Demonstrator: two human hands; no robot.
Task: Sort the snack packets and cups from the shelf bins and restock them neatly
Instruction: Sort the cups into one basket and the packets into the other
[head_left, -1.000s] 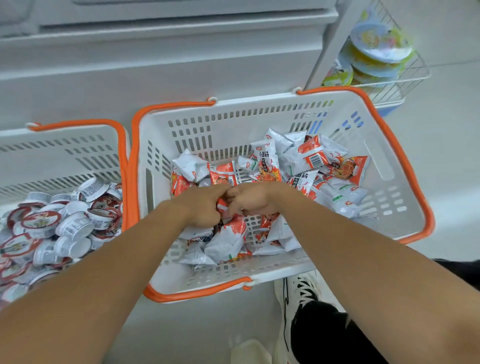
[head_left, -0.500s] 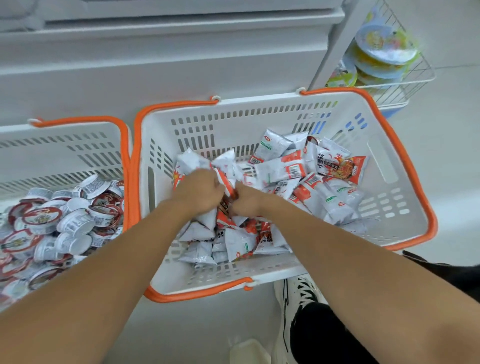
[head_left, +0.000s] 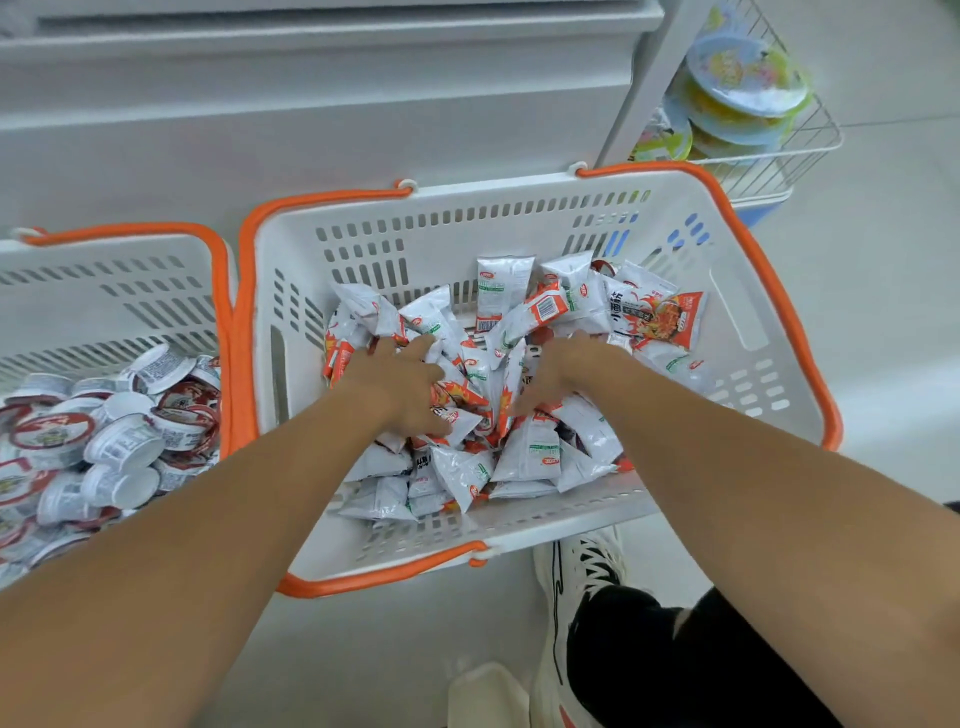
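floor: pale grey, smooth (head_left: 893, 364)
shelving unit: white, flat horizontal ledges, fills top of view (head_left: 311, 104)
upright post: white, at shelving unit's right end (head_left: 639, 88)
wire rack: white, hangs right of the post, above the floor (head_left: 810, 150)
light: even, soft, no hard shadows

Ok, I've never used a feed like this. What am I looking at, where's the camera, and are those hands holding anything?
There is no machine here: a person works with two bare hands. The single camera sits on the person's head, looking forward and down, so the arms reach in from the bottom of the picture. The left hand and right hand are both pushed into a heap of snack packets inside a white basket with orange handles. Fingers look spread among the packets; whether either hand grips one, I cannot tell. A second basket on the left holds small sealed cups. A wire rack at top right holds bowls.
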